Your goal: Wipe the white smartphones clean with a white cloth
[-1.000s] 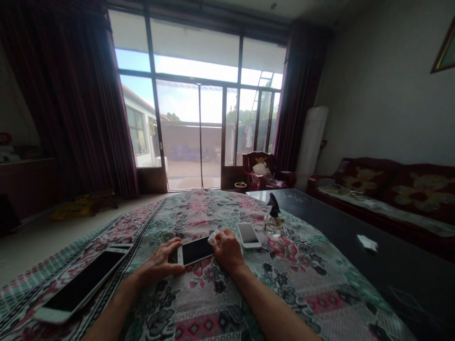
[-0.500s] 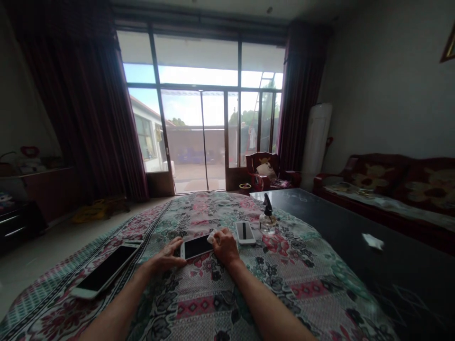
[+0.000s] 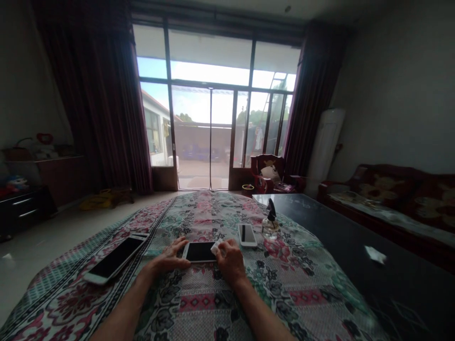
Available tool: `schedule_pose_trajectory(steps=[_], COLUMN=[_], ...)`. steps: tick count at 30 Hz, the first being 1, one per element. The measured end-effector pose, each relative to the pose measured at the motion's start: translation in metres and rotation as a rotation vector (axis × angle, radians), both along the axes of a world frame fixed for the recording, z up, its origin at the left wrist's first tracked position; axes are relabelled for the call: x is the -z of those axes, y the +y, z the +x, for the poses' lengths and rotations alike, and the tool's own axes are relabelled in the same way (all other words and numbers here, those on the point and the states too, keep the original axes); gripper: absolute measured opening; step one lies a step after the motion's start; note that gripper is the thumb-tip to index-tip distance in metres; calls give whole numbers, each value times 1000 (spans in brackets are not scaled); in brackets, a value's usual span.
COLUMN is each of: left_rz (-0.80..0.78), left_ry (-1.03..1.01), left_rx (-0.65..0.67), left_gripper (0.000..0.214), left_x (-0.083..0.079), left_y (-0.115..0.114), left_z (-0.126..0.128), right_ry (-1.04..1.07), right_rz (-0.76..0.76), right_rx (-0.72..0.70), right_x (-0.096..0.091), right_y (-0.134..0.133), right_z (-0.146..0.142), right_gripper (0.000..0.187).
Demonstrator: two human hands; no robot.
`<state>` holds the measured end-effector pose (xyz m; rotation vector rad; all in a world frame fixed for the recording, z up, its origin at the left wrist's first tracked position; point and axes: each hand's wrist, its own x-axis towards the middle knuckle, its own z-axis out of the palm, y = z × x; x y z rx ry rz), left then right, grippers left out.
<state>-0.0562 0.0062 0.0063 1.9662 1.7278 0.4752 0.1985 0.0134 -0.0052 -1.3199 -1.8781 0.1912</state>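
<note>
A white-framed smartphone [image 3: 201,252] with a dark screen lies flat on the flowered tablecloth [image 3: 202,303]. My left hand [image 3: 173,255] grips its left end, fingers at the far corner and thumb at the near one. Pinched in my right hand [image 3: 230,259] is a crumpled white tissue [image 3: 215,246], pressed on the right part of the screen. Just right of that hand lies a smaller white phone [image 3: 247,235], a dark band on its face. A clear spray bottle [image 3: 270,226] with a black trigger head stands beside it.
A large white device with a dark screen [image 3: 115,258] rests at the left, overlapping another thin item. On the dark table [image 3: 341,251] to the right lies a crumpled white tissue [image 3: 376,255]. Beyond are a wooden armchair [image 3: 270,175], a sofa [image 3: 384,189] and glass doors.
The view has shifted, with the scene tilting slightly. The smartphone lies straighter across now, and my right hand with the tissue stays at its right part. My left hand keeps its hold.
</note>
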Motion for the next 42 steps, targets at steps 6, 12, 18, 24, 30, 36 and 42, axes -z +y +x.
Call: schedule_pose_trajectory(steps=[6, 12, 18, 24, 30, 36, 42], left_rz=[91, 139, 168, 209, 216, 215, 182], left_ry=[-34, -51, -48, -19, -2, 17, 11], left_rx=[-33, -37, -48, -73, -101, -107, -101], left_gripper=[80, 78, 77, 72, 68, 70, 72], left_x=[5, 13, 16, 16, 20, 17, 8], left_y=[-5, -5, -3, -4, -4, -6, -9], left_z=[4, 2, 3, 9, 10, 11, 13], right_ry=[11, -1, -147, -238, -233, -233, -259], right_rz=[22, 27, -9, -49, -42, -31, -43], right_rx=[-13, -12, 124, 109, -2, 24, 72], right_x=[-1, 3, -8, -13, -12, -12, -13], right_y=[-1, 3, 9, 10, 8, 9, 16], right_z=[-1, 1, -15, -62, -86, -70, -49], right_gripper=[9, 10, 12, 15, 14, 13, 15])
